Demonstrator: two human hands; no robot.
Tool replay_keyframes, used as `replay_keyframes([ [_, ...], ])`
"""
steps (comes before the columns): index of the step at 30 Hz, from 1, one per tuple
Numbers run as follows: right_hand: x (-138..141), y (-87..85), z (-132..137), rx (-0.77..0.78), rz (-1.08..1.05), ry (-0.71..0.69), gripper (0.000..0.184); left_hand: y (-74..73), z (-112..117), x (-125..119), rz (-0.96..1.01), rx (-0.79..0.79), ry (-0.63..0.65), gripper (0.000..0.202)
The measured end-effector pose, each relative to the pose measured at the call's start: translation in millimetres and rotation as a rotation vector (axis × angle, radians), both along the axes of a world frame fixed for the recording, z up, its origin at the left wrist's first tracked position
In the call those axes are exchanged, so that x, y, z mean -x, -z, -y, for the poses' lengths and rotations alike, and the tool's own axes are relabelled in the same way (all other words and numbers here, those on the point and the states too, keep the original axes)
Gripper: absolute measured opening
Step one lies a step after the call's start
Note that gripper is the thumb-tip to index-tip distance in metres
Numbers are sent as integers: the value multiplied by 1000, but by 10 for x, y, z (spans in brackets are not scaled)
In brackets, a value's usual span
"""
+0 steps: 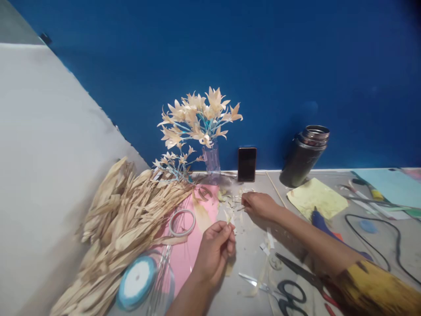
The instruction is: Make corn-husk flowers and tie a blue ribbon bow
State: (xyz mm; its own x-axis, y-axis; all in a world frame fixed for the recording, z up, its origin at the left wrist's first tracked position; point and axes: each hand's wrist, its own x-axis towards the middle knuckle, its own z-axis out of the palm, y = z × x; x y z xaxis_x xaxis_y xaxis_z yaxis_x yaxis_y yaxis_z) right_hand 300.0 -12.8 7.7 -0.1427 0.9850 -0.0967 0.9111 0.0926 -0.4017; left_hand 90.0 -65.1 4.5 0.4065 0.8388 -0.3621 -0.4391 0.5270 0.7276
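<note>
Left hand [215, 248] pinched shut on a pale husk petal [228, 218], long axis upright, at lower centre of frame; right hand [259, 204], fingertips narrowed on a sliver [241, 208], lay just up-right, nearer the scrap pile [230, 195].

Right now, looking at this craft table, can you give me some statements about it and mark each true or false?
The left hand pinches a small pale husk piece. True.
The right hand holds the scissors. False: they lie on the table, and that hand touches scraps.
The phone stands against the blue wall. True.
The blue ribbon spool lies right of the scissors. False: it lies left of them, by the dried husks.
</note>
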Motion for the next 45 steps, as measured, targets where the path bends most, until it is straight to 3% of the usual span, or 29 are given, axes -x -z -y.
replay_keyframes([
  [6,-91,39,-6,42,-134,24,12,30,-40,-12,5,52,19,42],
  [12,-178,-3,74,166,-501,140,10,49,-61,-14,13,113,28,42],
  [18,-212,-231,564,211,-961,307,34,7,-22,-90,77,150,21,42],
  [21,-189,-244,866,72,-1164,382,32,-54,65,-244,113,204,78,42],
  [23,-173,-209,1045,-149,-1131,373,22,-102,143,-387,128,252,126,43],
  [26,-178,-156,1276,-501,-894,273,7,-178,264,-599,134,288,210,42],
  [29,-228,-143,1458,-743,-594,124,22,-243,362,-743,125,237,246,41],
  [32,-286,-126,1574,-874,-399,18,26,-271,428,-819,86,155,241,42],
  [36,-286,-29,1641,-906,-231,23,24,-250,469,-871,36,81,217,42],
  [39,-239,22,1670,-856,-247,81,26,-224,469,-892,30,57,162,41],
  [42,-202,-17,1708,-733,-429,208,25,-197,451,-902,-3,27,114,40],
  [45,-177,-93,1728,-449,-716,428,19,-164,434,-911,-37,-39,68,39],
])
